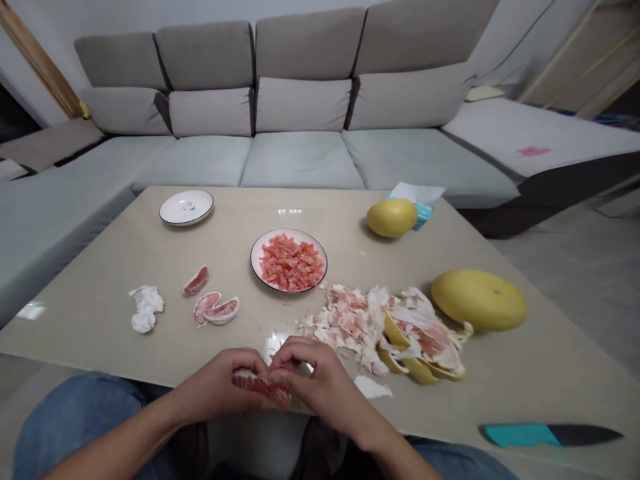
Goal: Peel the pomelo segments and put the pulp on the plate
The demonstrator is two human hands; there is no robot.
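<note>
Both my hands meet at the near edge of the beige table [100, 313] around one pink pomelo segment [255, 383]. My left hand [220, 387] wraps the segment from the left with fingers curled. My right hand [315, 377] pinches its top right side with thumb and fingertips. Further back, a white plate [289, 261] holds a heap of peeled pink pieces. Three more unpeeled segments [215, 308] lie left of centre.
A pile of peel and membrane [395, 327] lies right of my hands, next to a whole pomelo [479, 300]. A smaller pomelo [393, 217], an empty white dish [186, 207], a crumpled tissue [146, 308] and a teal-handled knife [550, 435] also sit on the table. A grey sofa stands behind.
</note>
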